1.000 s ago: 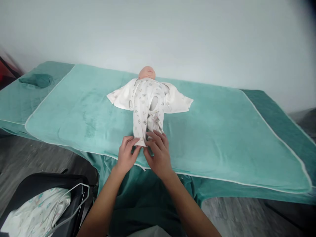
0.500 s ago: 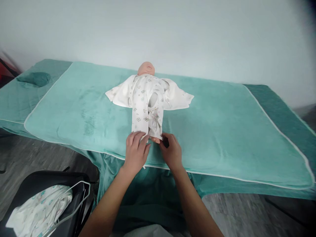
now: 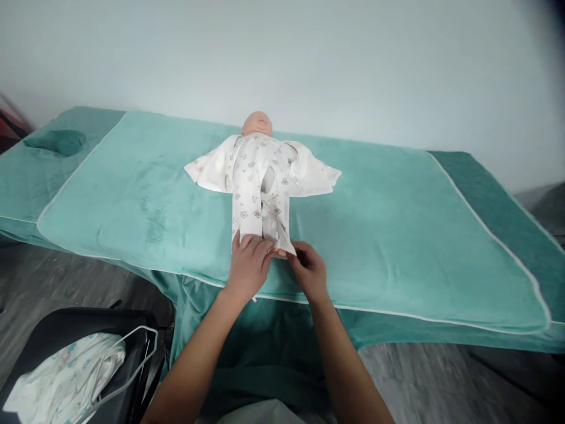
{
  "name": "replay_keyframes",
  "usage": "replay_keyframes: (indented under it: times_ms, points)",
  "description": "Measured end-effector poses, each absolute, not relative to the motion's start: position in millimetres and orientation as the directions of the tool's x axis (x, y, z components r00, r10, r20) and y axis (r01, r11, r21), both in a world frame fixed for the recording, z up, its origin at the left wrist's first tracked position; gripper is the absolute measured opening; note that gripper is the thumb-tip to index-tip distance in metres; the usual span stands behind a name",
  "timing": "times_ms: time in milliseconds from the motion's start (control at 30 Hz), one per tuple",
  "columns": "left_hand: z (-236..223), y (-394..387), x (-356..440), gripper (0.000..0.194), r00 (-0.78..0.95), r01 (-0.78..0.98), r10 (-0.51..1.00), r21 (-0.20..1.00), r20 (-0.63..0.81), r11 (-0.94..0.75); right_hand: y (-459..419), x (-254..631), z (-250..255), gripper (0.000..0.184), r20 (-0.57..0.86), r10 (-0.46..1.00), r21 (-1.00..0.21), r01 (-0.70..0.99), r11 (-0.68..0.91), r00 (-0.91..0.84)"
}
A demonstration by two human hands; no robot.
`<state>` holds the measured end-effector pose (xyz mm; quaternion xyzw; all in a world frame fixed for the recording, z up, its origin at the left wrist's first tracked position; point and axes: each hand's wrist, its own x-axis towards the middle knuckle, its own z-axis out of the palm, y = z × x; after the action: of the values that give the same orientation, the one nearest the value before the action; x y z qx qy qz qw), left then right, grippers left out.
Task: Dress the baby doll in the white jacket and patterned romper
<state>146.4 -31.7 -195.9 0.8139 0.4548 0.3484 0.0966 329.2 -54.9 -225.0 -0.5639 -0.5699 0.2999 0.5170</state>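
Observation:
A baby doll lies on its back, its head toward the wall. Over its body is a white printed baby romper, with both sleeves spread out sideways. Through a gap in the front a pale patch of the doll's body shows. At the hem of the leg on the right, my right hand pinches a corner of the cloth and draws it outward. My left hand lies over the other leg's end, its fingertips closed on the hem near the middle. The doll's toes peek out between my hands.
A teal plush cover with white piping lies over the bed, which has a face hole at its left end. At the lower left, a black chair holds a printed white cloth and a hanger. A wall stands behind.
My left hand has shifted right, its fingertips now at the inner edge of the leg hem. The hem corner in my right hand is pulled further outward. The view has moved slightly.

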Motion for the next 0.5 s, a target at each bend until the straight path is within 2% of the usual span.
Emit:
replay_keyframes:
  times_ms: [167,300,400,500]
  points:
    - [-195,-34,144,0.002,0.288,0.603,0.786,0.534,0.547,-0.593,-55,337,-227,0.013,0.380,0.918,-0.903,0.262,0.341,0.112]
    - [-200,-46,143,0.010,0.214,0.566,0.750,0.547,0.626,-0.617,-57,340,-229,0.017,0.404,0.901,-0.900,0.244,0.361,0.160]
    - [-210,-57,142,0.013,0.170,0.606,0.760,0.541,0.627,-0.582,-62,338,-224,0.021,0.423,0.900,-0.884,0.269,0.382,0.110]
    - [-220,-65,140,0.015,0.171,0.640,0.777,0.532,0.606,-0.555,-70,338,-213,0.025,0.448,0.894,-0.832,0.361,0.422,-0.015]
